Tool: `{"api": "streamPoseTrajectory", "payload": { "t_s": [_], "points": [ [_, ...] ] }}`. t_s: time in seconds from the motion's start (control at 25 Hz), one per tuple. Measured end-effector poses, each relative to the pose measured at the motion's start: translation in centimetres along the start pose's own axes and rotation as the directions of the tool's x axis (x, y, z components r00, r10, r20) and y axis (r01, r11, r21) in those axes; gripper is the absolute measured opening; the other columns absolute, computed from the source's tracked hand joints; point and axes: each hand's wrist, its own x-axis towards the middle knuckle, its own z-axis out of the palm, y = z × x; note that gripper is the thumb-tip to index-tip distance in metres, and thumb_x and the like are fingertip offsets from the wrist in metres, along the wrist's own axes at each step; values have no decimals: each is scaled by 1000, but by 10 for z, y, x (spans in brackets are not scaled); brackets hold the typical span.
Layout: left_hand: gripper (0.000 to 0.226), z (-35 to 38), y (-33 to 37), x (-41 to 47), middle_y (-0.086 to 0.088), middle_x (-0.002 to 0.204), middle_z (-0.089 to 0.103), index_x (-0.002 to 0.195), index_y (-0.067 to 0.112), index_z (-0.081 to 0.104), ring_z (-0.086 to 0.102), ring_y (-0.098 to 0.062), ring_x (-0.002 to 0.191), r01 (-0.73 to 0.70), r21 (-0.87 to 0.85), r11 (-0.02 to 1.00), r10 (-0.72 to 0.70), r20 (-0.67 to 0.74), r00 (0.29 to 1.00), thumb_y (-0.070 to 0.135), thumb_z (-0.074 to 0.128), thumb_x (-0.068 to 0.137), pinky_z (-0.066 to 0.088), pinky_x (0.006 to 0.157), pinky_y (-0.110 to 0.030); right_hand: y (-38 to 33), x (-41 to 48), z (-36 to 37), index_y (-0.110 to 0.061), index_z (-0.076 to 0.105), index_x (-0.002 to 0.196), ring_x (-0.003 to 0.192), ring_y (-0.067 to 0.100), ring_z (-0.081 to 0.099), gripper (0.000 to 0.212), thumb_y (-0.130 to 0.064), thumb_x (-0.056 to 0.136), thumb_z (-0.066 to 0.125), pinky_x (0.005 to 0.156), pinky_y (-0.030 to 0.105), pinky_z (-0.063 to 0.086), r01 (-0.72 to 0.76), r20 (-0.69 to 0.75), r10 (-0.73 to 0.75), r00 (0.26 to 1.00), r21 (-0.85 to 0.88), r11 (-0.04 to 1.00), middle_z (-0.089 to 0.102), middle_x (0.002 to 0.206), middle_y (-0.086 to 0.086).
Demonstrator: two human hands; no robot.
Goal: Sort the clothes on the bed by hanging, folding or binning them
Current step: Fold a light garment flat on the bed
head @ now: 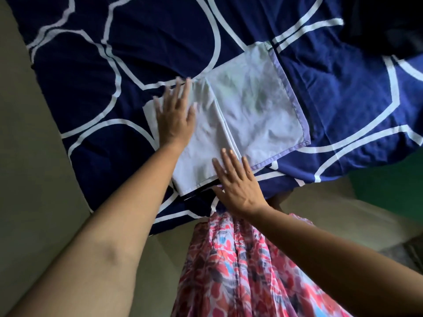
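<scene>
Pale lilac-white cloth (258,110) with a purple hem along its right and near edges lies flat on the bed, roughly at the middle of a navy bedsheet (91,76) patterned with curving white lines. Its left part is folded over into a narrower panel, and a straight crease runs from far to near between the two parts.

The left hand (175,117) lies palm-down on the far left corner of that folded panel. Its fingers are straight and spread, slightly blurred, and they grasp nothing. The right hand (238,184) lies palm-down at the near edge of the cloth. Its fingers are straight and a little apart, with the tips on the cloth beside the crease and the palm over the sheet just off the near corner. It too holds nothing.

A pink, red and blue floral garment (240,271) worn by the person hangs at the near edge of the view. Something dark (384,26) lies on the bed at the far right, too dim to identify.
</scene>
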Motion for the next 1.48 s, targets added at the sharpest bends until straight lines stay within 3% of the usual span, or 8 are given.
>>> {"api": "streamPoseTrajectory", "payload": {
  "t_s": [0.12,0.24,0.4,0.6,0.8,1.04,1.2,1.48],
  "points": [
    [56,-18,-50,-8,-5,151,37,146,22,37,35,-28,137,361,-133,923,-378,-146,914,33,46,92,29,108,-40,-33,9,1,-16,54,132,108,29,55,54,-34,82,60,93,40,40,298,-68,-297,953,7,955,57,127,9],
    [51,-28,-82,-4,-8,136,48,137,18,46,49,-23,121,586,-330,740,-599,72,798,39,54,92,39,95,-29,-69,27,9,-25,56,130,77,20,54,54,-23,76,58,63,32,42,417,1,-417,909,7,909,60,102,2],
    [41,-37,-94,5,-4,109,67,117,14,64,62,-18,100,565,-422,708,-521,227,823,44,60,88,49,88,-29,-98,42,13,-38,59,119,75,16,57,45,-27,76,59,60,29,38,428,269,-385,883,-124,895,58,96,-6],
    [35,-37,-97,14,4,98,63,108,16,63,57,-11,85,581,-491,649,-500,301,812,42,64,85,46,72,-22,-115,45,3,-31,67,83,60,15,57,18,-22,67,62,51,26,35,320,325,-280,903,-76,945,59,72,-7],
    [24,-43,-89,21,4,93,57,101,20,50,53,-11,77,656,-570,495,-509,422,751,34,64,86,45,62,-24,-102,47,-10,-24,57,115,76,19,63,36,-12,82,49,59,29,31,331,364,-272,891,-107,938,62,94,-1],
    [23,-74,-57,20,6,90,58,108,26,56,51,-6,71,663,-694,281,-423,531,734,11,51,91,39,50,-18,-87,42,-37,-9,52,109,77,29,60,28,2,83,50,58,32,32,187,275,-239,931,202,961,58,92,7],
    [23,-105,-14,40,9,79,61,96,28,69,50,-2,59,595,-742,310,-331,502,799,12,53,89,36,45,-14,-63,15,-74,-10,50,76,49,29,40,13,-3,75,62,43,33,27,-6,-100,64,993,495,869,47,62,6],
    [14,-94,103,100,8,54,62,77,19,70,50,-2,43,544,-741,393,-188,515,836,30,69,85,41,43,-12,42,-15,-120,-27,46,109,72,14,53,25,-15,90,55,66,24,41,-343,-41,653,756,825,449,54,79,-8]
  ]
}}
